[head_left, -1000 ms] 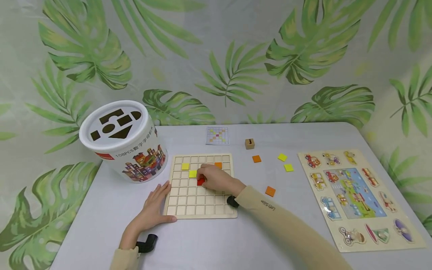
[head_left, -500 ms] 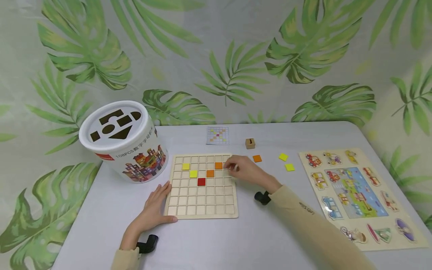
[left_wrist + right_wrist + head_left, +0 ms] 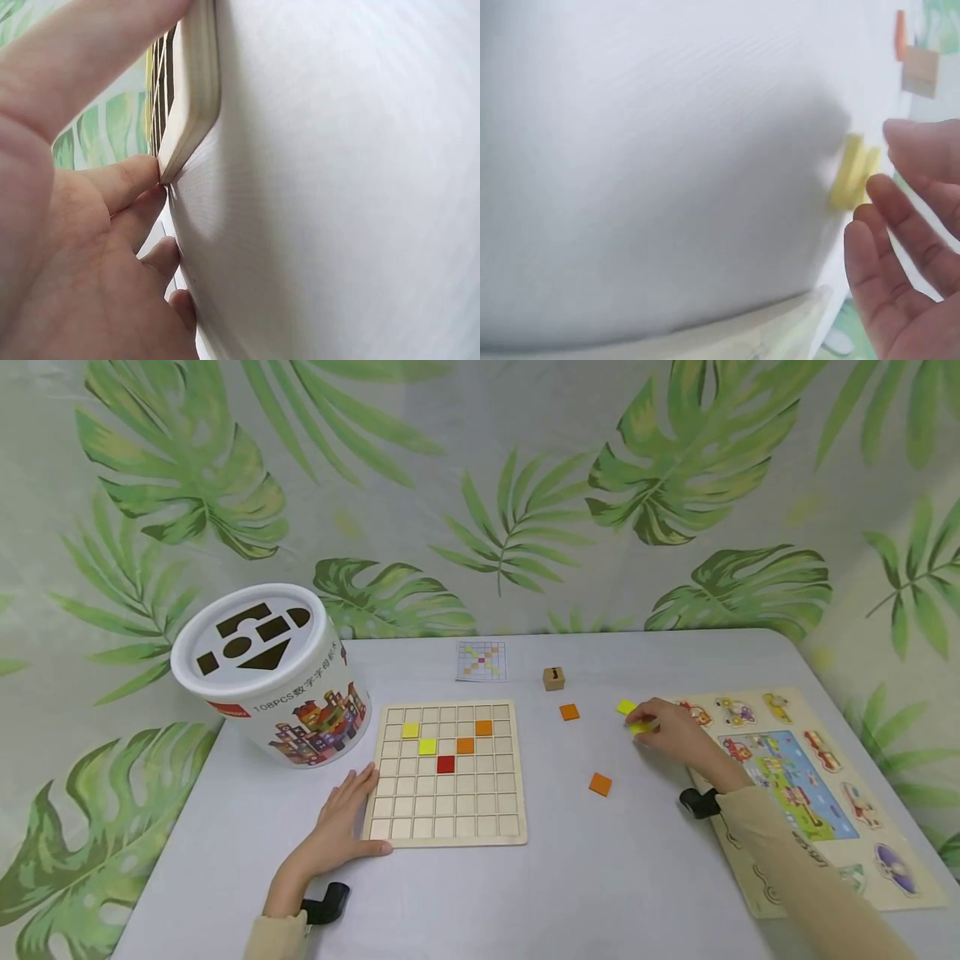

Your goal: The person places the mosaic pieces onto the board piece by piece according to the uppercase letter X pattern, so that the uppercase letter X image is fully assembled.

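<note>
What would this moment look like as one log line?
left hand: rests against wooden grid board | right hand: at yellow square tile | grasp: unclear

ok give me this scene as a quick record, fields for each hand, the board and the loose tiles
left hand: flat on the table, fingers against the board's left edge
right hand: fingers at a yellow tile, not clearly gripping it
board: two yellow, two orange, one red tile set in its cells
loose tiles: two orange, another yellow
also on table: bucket, vehicle puzzle, pattern card
</note>
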Available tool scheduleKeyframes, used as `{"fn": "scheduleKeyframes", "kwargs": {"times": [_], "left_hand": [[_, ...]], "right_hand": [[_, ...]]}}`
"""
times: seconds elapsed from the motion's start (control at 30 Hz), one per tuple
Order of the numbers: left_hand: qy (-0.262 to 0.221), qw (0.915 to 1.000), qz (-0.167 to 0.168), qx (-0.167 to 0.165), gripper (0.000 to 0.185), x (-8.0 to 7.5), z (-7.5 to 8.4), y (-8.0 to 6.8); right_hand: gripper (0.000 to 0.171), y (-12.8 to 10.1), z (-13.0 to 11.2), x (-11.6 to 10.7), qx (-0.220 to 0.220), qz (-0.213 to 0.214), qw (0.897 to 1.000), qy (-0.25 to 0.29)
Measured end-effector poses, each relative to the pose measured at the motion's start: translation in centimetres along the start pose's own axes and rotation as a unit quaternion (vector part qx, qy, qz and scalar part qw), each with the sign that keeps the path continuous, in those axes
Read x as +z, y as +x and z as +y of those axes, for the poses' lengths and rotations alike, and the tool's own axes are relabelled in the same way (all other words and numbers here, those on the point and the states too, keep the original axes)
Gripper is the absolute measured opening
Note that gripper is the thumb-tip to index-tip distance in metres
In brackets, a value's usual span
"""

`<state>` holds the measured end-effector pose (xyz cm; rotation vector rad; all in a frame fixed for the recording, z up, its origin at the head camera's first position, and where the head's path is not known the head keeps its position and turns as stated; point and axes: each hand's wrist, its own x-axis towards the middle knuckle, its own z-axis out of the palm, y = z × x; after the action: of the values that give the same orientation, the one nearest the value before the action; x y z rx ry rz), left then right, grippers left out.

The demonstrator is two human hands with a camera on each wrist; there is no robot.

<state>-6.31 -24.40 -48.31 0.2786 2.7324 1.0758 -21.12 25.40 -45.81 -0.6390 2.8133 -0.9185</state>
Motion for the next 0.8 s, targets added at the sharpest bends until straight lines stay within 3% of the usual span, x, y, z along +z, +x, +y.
{"fn": "scheduleKeyframes", "kwargs": {"times": [0.4, 0.8], "left_hand": [[0.004, 1.0, 0.0, 0.001, 0.111, 0.1, -0.3, 0.0], [-0.003, 1.0, -0.004, -0.002, 0.111, -0.1, 0.1, -0.1]], "right_hand": [[0.021, 0.1, 0.9, 0.4, 0.004, -0.013, 1.0, -0.028], [0.021, 1.3, -1.3, 2.1, -0.042, -0.036, 0.998, 0.003]]}}
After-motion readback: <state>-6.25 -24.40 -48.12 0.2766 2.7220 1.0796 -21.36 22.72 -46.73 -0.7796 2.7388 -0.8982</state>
